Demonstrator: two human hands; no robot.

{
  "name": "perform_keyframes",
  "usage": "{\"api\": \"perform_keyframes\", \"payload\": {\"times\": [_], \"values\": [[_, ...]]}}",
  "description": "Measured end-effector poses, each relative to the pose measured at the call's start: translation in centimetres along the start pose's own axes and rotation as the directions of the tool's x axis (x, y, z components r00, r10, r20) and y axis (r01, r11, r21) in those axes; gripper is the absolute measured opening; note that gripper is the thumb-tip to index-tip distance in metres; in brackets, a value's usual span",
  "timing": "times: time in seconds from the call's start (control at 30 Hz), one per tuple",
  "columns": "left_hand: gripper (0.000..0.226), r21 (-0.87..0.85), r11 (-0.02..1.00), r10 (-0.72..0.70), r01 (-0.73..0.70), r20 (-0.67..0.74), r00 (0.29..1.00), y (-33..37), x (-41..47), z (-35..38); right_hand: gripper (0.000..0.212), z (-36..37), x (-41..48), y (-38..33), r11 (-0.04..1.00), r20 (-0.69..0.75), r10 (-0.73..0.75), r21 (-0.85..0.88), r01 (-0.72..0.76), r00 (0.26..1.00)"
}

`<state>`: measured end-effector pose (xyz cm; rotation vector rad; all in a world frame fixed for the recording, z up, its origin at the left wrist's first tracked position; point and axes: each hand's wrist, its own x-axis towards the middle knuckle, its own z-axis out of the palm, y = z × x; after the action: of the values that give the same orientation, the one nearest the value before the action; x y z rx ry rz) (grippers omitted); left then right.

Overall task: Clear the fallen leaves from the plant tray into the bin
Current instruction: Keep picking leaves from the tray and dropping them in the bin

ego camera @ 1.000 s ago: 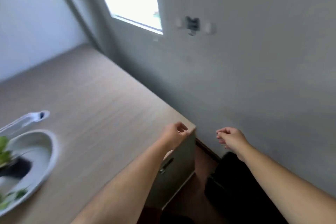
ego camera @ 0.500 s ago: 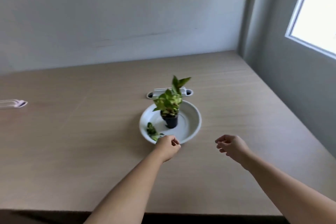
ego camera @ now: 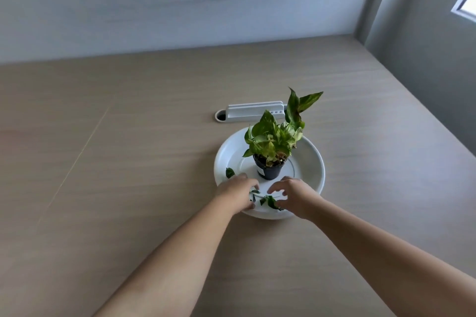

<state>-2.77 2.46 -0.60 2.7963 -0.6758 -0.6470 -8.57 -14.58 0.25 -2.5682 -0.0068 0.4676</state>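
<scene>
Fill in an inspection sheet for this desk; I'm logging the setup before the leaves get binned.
Surface: wooden desk, bare around the tray.
Job's things: white tray holding a potted plant; fallen leaves at the tray's near edge, one more at its left. Bin not in view.
Clutter: nothing seen.
Hands: left hand and right hand both over the leaves, fingers curled; grip unclear.
Cables: none seen; white cable port behind the tray.
Surroundings: grey walls, window at right.

A potted plant stands in a tray on the counter. Fallen leaves lie at the tray's near edge. A cable slot sits behind it.
</scene>
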Motion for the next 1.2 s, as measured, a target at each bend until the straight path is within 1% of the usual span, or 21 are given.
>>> {"api": "perform_keyframes", "payload": {"times": [0.07, 0.13, 0.17, 0.27, 0.43, 0.63, 0.7, 0.73, 0.8, 0.87, 0.9, 0.97, 1.0, 1.07, 1.2], "values": [[0.037, 0.075, 0.997, 0.017, -0.018, 0.011, 1.0, 0.0, 1.0, 0.4, 0.036, 0.5, 1.0, -0.4, 0.998, 0.053, -0.008, -0.058, 0.011, 0.999], [0.026, 0.089, 0.995, 0.044, -0.043, -0.014, 0.999, -0.2, 1.4, 0.8, 0.039, 1.1, 1.7, -0.7, 0.991, 0.092, -0.015, -0.128, 0.026, 0.996], [0.023, 0.079, 0.995, 0.062, -0.06, -0.023, 0.998, -0.3, 1.5, 1.0, 0.04, 1.5, 2.0, -0.7, 0.987, 0.109, -0.021, -0.158, 0.038, 0.994], [0.025, 0.003, 0.996, 0.089, -0.089, -0.018, 0.996, -0.9, 2.0, 1.3, 0.04, 2.1, 2.6, -0.4, 0.97, 0.13, -0.065, -0.224, 0.093, 0.989], [0.017, -0.125, 0.989, 0.079, -0.076, 0.02, 0.997, -1.5, 2.6, 1.3, 0.041, 2.2, 3.2, 0.2, 0.946, 0.158, -0.145, -0.267, 0.184, 0.977], [0.021, -0.195, 0.979, 0.061, -0.062, -0.01, 0.998, -2.1, 3.0, 1.4, 0.03, 2.7, 3.8, 0.4, 0.959, 0.124, -0.072, -0.263, 0.103, 0.99], [0.021, -0.23, 0.971, 0.054, -0.06, -0.031, 0.998, -2.4, 3.1, 1.5, 0.028, 2.6, 3.7, 0.5, 0.976, 0.08, -0.031, -0.212, 0.047, 0.996], [0.019, -0.253, 0.966, 0.048, -0.06, -0.051, 0.998, -2.6, 3.0, 1.5, 0.027, 2.4, 3.6, 0.6, 0.987, 0.04, -0.006, -0.161, 0.012, 0.999], [0.018, -0.291, 0.955, 0.043, -0.064, -0.078, 0.996, -2.9, 3.0, 1.6, 0.024, 1.8, 3.3, 1.3, 0.998, -0.049, 0.067, 0.0, -0.067, 0.997], [0.028, -0.294, 0.953, 0.064, -0.076, -0.05, 0.997, -3.0, 2.9, 1.7, 0.022, 1.1, 3.0, 1.9, 0.979, -0.095, 0.153, 0.152, -0.137, 0.984], [0.036, -0.283, 0.955, 0.079, -0.082, -0.02, 0.997, -2.9, 2.9, 1.7, 0.022, 0.9, 2.9, 2.1, 0.967, -0.101, 0.184, 0.198, -0.161, 0.978], [0.05, -0.271, 0.958, 0.101, -0.088, 0.032, 0.994, -2.5, 3.0, 1.8, 0.023, 0.7, 2.6, 2.3, 0.952, -0.1, 0.217, 0.241, -0.188, 0.971], [0.052, -0.262, 0.96, 0.112, -0.096, 0.048, 0.993, -2.3, 3.0, 1.8, 0.023, 0.7, 2.5, 2.3, 0.949, -0.099, 0.226, 0.248, -0.196, 0.969], [0.047, -0.228, 0.967, 0.132, -0.116, 0.054, 0.99, -1.9, 3.1, 1.7, 0.023, 0.7, 2.3, 2.2, 0.945, -0.099, 0.234, 0.259, -0.202, 0.967], [0.032, -0.168, 0.97, 0.179, -0.178, -0.006, 0.984, -1.3, 2.8, 1.5, 0.022, 0.7, 2.0, 2.1, 0.941, -0.12, 0.235, 0.276, -0.195, 0.965]]}}
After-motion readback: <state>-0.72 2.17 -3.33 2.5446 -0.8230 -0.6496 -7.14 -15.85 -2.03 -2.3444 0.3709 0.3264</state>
